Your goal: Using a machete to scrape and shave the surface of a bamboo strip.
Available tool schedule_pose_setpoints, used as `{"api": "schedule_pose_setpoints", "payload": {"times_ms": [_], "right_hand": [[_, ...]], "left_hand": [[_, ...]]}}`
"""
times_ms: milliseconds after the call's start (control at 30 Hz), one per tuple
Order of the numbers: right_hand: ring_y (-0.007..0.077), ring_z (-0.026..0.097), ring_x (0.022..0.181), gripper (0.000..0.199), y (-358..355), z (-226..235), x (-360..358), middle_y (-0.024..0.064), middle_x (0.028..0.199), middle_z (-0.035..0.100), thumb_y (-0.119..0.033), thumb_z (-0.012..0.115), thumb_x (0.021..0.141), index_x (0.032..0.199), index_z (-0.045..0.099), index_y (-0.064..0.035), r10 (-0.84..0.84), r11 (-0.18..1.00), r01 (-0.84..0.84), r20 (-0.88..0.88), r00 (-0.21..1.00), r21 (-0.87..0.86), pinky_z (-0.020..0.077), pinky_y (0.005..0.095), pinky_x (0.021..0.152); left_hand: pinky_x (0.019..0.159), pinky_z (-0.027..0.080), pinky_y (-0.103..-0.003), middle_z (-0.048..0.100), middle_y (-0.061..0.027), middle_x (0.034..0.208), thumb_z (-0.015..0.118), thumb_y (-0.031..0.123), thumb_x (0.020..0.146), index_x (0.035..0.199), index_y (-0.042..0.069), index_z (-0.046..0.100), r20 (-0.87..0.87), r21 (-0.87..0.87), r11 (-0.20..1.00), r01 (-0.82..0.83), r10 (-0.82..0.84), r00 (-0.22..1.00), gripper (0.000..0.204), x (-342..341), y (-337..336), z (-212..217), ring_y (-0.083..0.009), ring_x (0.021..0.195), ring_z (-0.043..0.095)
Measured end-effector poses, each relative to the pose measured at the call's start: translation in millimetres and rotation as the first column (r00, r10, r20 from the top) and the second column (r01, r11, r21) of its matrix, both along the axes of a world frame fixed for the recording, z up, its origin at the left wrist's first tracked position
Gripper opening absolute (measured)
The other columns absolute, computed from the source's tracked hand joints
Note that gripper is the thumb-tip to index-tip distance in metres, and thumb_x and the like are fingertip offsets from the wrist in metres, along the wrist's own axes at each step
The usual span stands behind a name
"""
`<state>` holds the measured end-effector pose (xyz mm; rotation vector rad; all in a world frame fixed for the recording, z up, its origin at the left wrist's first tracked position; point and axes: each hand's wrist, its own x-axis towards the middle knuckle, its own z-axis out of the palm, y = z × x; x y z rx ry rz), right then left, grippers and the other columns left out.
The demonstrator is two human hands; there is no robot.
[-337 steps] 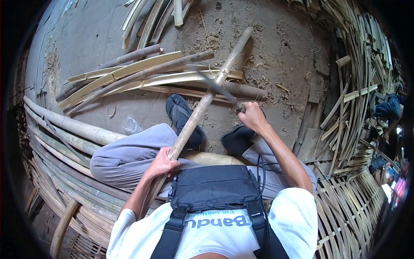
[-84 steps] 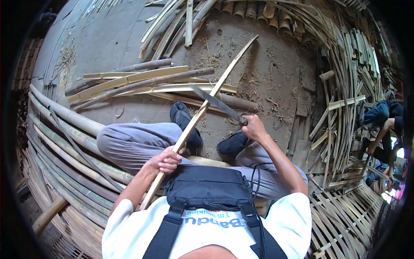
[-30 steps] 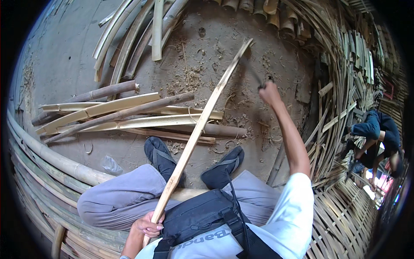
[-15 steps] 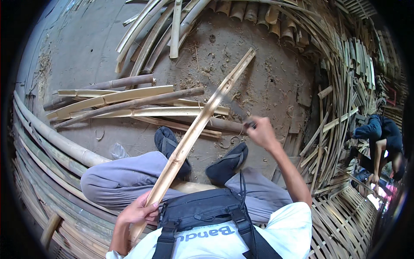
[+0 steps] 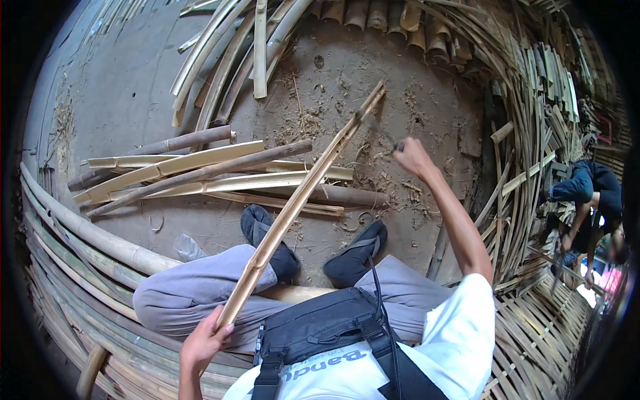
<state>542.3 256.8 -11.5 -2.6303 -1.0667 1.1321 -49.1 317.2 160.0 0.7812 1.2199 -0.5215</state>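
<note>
A long split bamboo strip slants from my lap up to the far middle, its pale hollow inside facing up. My left hand is closed around its near end, beside my left thigh. Farther out, my right hand is closed on the dark handle of a knife. Motion smears the knife's blade, which reaches left toward the strip's far end; whether it touches the bamboo I cannot tell.
Split bamboo pieces lie in a pile to the left. Long bamboo poles run along my left side. More strips lie at the back. Shavings litter the ground. Another person works at the far right.
My right hand has moved away from me with the knife, toward the strip's far end. The strip has turned slightly about its length, and my left hand has slid a little left.
</note>
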Motion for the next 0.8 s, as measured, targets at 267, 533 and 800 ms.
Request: {"api": "schedule_pose_setpoints", "payload": {"times_ms": [267, 533, 800], "right_hand": [[0.0361, 0.066, 0.066, 0.025, -36.0, -94.3, 60.2, 0.0281, 0.068, 0.061, -0.017, 0.058, 0.073, 0.073, 0.060, 0.0081, -0.326, 0.943, 0.297, 0.242, 0.914, 0.149, 0.0500, 0.0449, 0.067], [0.0444, 0.063, 0.100, 0.038, -27.6, -56.3, -11.5, 0.0345, 0.097, 0.063, -0.018, 0.059, 0.072, 0.094, 0.064, 0.0123, -0.077, 0.997, 0.077, -0.036, 0.996, 0.018, 0.0504, 0.0447, 0.084], [0.0425, 0.067, 0.085, 0.031, -15.5, -35.3, 9.2, 0.0326, 0.083, 0.064, -0.016, 0.059, 0.070, 0.085, 0.065, 0.0102, -0.214, 0.970, 0.210, 0.026, 0.976, 0.121, 0.0520, 0.0468, 0.079]], "left_hand": [[0.049, 0.034, -0.024, 0.043, 0.0010, 0.068, 0.054, 0.005, 0.096, 0.139, 0.015, 0.039, -0.045, -0.289, 0.945, -0.151, 0.144, 0.989, 0.047, 3.7, 26.1, -3.0, -0.0081, 0.057, 0.040], [0.047, 0.030, -0.024, 0.043, -0.0012, 0.066, 0.057, 0.009, 0.095, 0.121, 0.010, 0.044, -0.020, -0.366, 0.911, -0.189, 0.196, 0.980, 0.029, 12.0, 34.4, -4.2, -0.0095, 0.055, 0.036], [0.044, 0.028, -0.025, 0.042, -0.0017, 0.064, 0.058, 0.012, 0.095, 0.105, 0.009, 0.043, 0.040, -0.356, 0.916, -0.187, 0.214, 0.976, 0.018, 13.4, 30.6, -0.9, -0.0090, 0.051, 0.034]]}}
